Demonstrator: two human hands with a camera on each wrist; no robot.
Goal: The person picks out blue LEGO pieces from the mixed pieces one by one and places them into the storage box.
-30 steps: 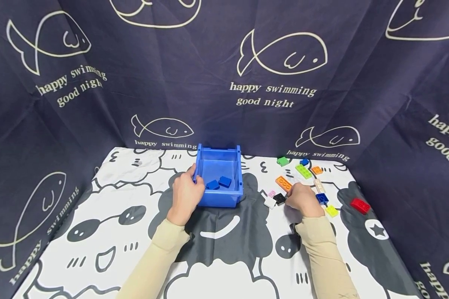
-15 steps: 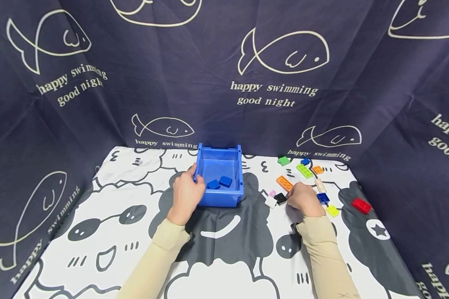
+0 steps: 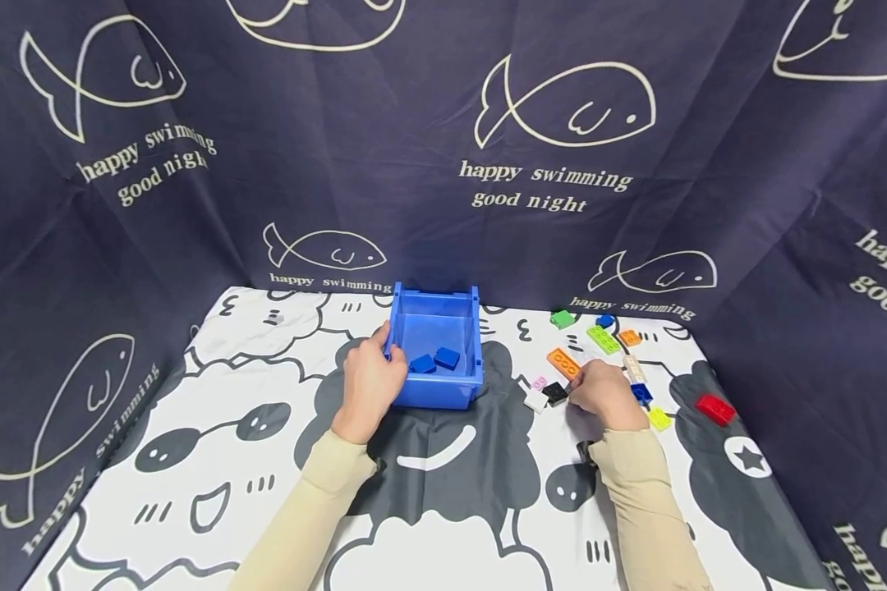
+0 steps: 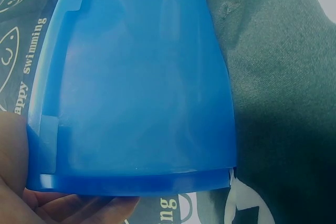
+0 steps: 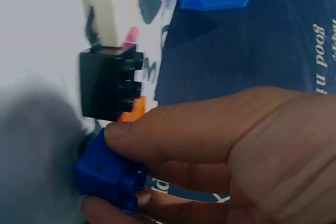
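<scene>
My left hand [image 3: 369,382] grips the left wall of a blue plastic bin [image 3: 436,392], which stands on the cloth. Two blue bricks [image 3: 447,358] lie on its floor. In the left wrist view the outside of the bin [image 4: 142,82] fills the middle, with fingers curled under its rim. My right hand [image 3: 604,396] is down among the loose bricks. In the right wrist view it pinches a blue toy brick [image 5: 102,169] between thumb and finger; the head view hides this brick behind the hand. A black brick [image 5: 102,85] and a white brick [image 5: 113,11] stand close by.
Around the right hand lie an orange brick [image 3: 563,363], a lime brick [image 3: 603,338], a beige brick [image 3: 633,368], a blue brick [image 3: 641,394] and a yellow brick [image 3: 659,419]. Farther right is a red brick [image 3: 714,409]. A dark curtain [image 3: 429,164] hangs behind the table.
</scene>
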